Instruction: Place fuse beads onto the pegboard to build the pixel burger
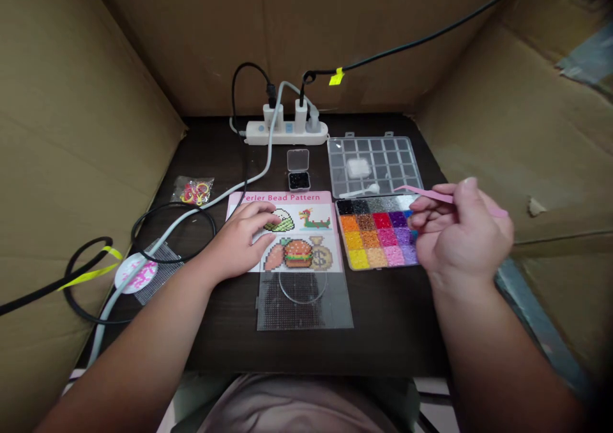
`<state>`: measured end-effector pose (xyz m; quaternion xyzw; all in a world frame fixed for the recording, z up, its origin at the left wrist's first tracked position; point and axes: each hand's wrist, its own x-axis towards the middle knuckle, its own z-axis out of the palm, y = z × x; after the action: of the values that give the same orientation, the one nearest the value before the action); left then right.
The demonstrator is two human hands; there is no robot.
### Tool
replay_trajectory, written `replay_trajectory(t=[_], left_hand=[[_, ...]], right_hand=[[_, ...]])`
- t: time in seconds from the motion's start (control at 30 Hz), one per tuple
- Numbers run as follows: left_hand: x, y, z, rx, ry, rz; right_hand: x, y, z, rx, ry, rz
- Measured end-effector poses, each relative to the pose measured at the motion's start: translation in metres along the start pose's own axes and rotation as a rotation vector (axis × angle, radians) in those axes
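My left hand [249, 238] lies with fingers apart on the left side of the printed bead pattern sheet [299, 198], which shows a burger, a dragon and other pictures. A clear pegboard [306, 311] overlaps the sheet's lower part, with a clear ring [303, 300] on it. Pink tweezers [431, 195] are gripped in my right hand [460, 235], tips pointing left. That hand hovers over the right side of the bead box [368, 235], whose compartments hold beads of many colours. Its fingers hide some of the right-hand compartments.
The box's clear lid [400, 158] lies open behind, holding a small white case [359, 168] and a white scoop [368, 190]. Black beads fill a small open case [299, 181]. A power strip [287, 133], loose cables, a bag of rings [192, 190] and a white disc [135, 273] surround. Cardboard walls [230, 37] enclose the table.
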<state>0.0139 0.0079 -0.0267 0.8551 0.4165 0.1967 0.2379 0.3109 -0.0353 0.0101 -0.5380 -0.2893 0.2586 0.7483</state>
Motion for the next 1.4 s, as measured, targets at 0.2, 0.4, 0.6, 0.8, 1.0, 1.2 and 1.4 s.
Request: replay_trajectory(t=[0.2,0.4,0.6,0.8,1.0,1.2,1.4], left_hand=[[0.0005,0.0018,-0.0009,0.005,-0.005,-0.009],[-0.0003,0.0027,-0.0017,-0.01,-0.013,-0.023],[0.0002,0.0049,-0.0022,-0.018,-0.019,-0.03],[0.0,0.0032,-0.0013,-0.011,-0.013,-0.015],[-0.0008,0.0041,-0.0016,-0.012,-0.006,-0.015],[-0.0017,0.0048,-0.0011,-0.049,0.022,-0.043],[-0.0014,0.0061,-0.0019,-0.096,0.218,0.004]], right_hand=[[0.0038,0.0,0.0002,0.046,0.057,-0.024],[0.0047,0.0022,0.0012,0.052,0.069,-0.03],[0.0038,0.0031,0.0005,0.048,0.061,-0.047],[0.0045,0.0023,0.0005,0.031,0.093,-0.041],[0.0057,-0.0002,0.0007,0.028,0.111,0.0],[0.0057,-0.0012,0.0,0.02,0.142,0.001],[0.005,-0.0023,0.0012,0.013,0.134,0.021]])
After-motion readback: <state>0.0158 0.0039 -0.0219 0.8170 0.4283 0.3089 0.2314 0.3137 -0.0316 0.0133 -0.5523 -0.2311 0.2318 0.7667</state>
